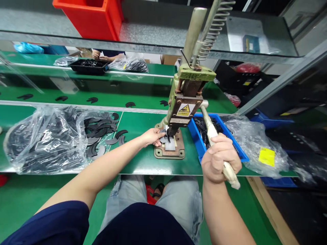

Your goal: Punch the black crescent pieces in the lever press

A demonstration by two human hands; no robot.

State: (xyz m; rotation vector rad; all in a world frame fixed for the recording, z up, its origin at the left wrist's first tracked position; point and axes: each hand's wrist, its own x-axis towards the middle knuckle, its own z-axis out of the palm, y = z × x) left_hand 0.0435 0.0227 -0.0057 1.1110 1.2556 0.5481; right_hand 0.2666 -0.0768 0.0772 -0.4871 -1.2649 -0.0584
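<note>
A green hand press [182, 112] stands on the green bench in front of me. My right hand [221, 158] is wrapped round its lever [209, 126], which is covered in pale wrapping and slants down toward me. At the press base [168, 153], my left hand [152, 136] pinches a dark, curved flat piece [163, 136] under the ram. Part of that piece is hidden by the fingers and the tool. More dark curved pieces [98, 131] spill from a clear plastic bag [46, 139] to the left of the press.
Right of the press sits a blue tray [221, 127] of small black parts, beside a plastic bag with a yellow label [267, 156]. Curved pieces lie spaced along the green strip behind. A red bin [89, 18] stands on the shelf above. Another person's hands [103, 56] show beyond.
</note>
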